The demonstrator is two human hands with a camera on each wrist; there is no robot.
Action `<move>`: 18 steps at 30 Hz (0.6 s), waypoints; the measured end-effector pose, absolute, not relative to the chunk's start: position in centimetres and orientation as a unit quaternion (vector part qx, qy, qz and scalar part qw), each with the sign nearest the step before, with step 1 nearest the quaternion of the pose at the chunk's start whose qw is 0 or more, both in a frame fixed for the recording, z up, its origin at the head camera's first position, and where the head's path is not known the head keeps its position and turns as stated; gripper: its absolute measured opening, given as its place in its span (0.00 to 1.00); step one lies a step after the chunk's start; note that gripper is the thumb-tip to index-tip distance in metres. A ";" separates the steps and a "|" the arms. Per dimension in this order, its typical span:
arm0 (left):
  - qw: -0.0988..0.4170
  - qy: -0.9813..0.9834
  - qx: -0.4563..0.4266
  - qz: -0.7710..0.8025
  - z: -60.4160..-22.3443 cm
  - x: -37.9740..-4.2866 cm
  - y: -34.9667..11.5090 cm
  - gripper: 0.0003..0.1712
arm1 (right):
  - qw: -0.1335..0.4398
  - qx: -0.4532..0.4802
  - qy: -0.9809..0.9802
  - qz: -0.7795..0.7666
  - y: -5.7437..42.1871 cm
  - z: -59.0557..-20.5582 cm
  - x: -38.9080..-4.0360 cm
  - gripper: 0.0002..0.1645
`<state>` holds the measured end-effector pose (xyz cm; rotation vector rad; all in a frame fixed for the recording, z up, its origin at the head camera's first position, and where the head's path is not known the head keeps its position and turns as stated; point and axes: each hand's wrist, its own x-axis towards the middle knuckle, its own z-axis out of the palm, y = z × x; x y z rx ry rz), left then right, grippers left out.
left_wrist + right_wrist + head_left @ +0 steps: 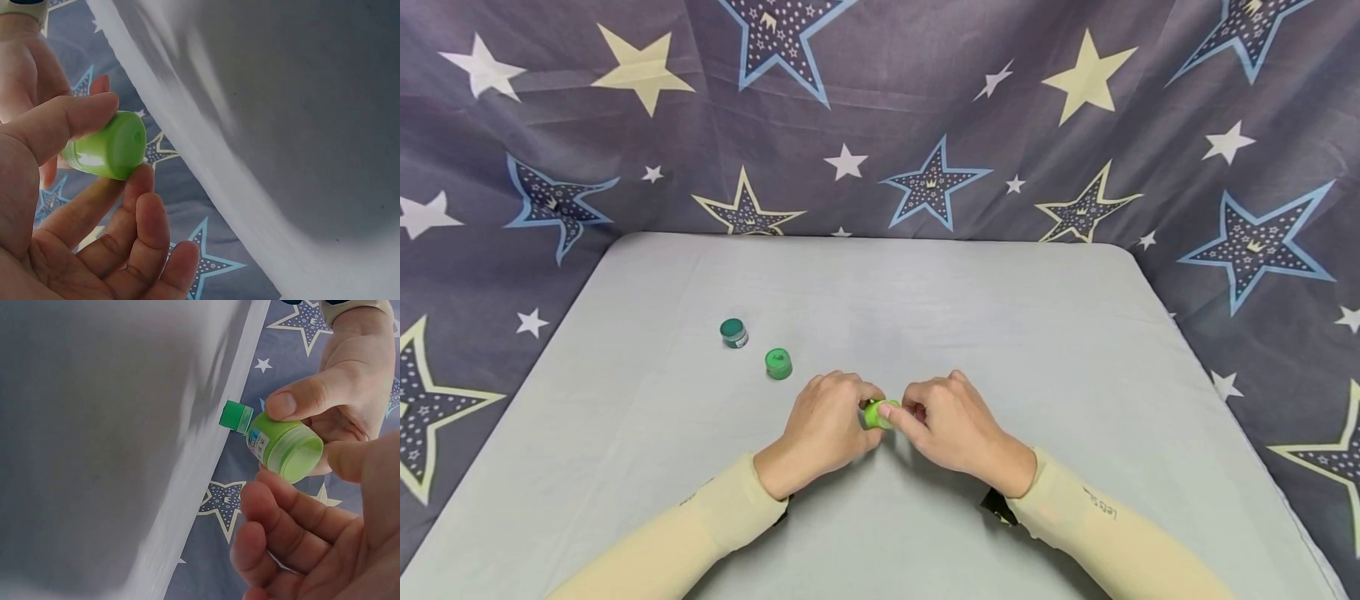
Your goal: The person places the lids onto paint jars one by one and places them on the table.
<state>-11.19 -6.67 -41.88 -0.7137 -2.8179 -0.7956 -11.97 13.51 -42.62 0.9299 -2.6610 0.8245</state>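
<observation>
A small light-green paint jar [877,414] with a translucent lid [300,457] is held above the table, tilted on its side. My left hand [829,421] grips its body; in the left wrist view the thumb lies over the jar [122,145] and fingertips support it from below. From the other side, my right hand [957,423] pinches the jar at its lid end, the thumb lying along it. Part of a label shows on the jar [270,439] in the right wrist view. The right fingertips are partly hidden behind the jar in the left wrist view.
On the white-covered table [1000,308], a dark green paint jar [733,333] and a mid-green paint jar [778,364] stand left of the hands. A star-patterned curtain [880,108] hangs behind and at both sides.
</observation>
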 end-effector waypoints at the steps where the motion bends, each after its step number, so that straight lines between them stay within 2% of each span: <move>1: 0.065 -0.933 -0.237 -0.263 -41.9 -11.2 -6.7 0.15 | 0.104 0.314 -0.901 0.281 13.5 -42.6 -11.9 0.26; 8: 0.064 -0.932 -0.235 -0.269 -41.8 -11.2 -6.7 0.14 | 0.114 0.322 -0.891 0.300 13.7 -42.2 -11.9 0.14; 15: 0.054 -0.931 -0.232 -0.276 -41.7 -11.3 -6.7 0.15 | 0.102 0.363 -0.870 0.318 13.9 -42.1 -11.7 0.24; 18: 0.052 -0.930 -0.230 -0.282 -41.7 -11.2 -6.7 0.15 | 0.097 0.372 -0.866 0.320 13.9 -42.1 -11.6 0.25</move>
